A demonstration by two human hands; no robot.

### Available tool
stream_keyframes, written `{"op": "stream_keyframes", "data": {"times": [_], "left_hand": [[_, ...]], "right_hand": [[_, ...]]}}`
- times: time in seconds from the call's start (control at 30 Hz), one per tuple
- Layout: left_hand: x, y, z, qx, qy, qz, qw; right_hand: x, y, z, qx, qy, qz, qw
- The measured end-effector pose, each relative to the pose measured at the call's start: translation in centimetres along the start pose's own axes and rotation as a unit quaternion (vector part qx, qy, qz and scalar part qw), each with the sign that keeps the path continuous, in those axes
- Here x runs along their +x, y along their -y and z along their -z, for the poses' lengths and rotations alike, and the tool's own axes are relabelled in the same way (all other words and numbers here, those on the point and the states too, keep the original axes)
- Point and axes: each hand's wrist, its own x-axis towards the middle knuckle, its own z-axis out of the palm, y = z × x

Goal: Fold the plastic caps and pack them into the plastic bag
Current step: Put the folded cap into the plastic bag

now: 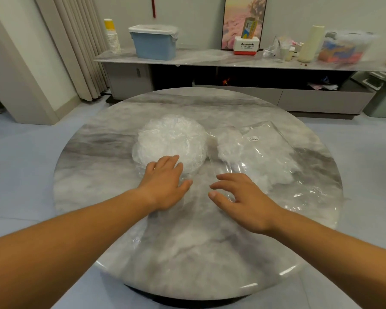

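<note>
Marble table (187,253) carries the caps (172,141) stacked in the middle and the bag (263,152) just right of them, close for packing. Left hand (165,184) lies flat, fingers straight, on the stack's near edge, probably to draw one off; right hand (239,197), fingers loosely spread, holds nothing beside the bag.

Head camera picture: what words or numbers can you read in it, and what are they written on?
"Panasonic": on the white-and-red box on the long grey sideboard.
Smaller line under it: too small to read.
Print on the white sticker on the clear plastic bag: too small to read.
Print on the tall yellow-and-blue carton standing in that box: blurred.
</note>
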Motion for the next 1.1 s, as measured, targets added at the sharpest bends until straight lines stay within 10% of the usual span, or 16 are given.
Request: {"op": "stream_keyframes", "data": {"times": [1.1], "left_hand": [[-3.8, 2.4, 0.3, -0.004, -0.032, -0.110, 0.993]], "right_hand": [[-2.0, 1.2, 0.9, -0.026, 0.042, 0.048, 0.998]]}}
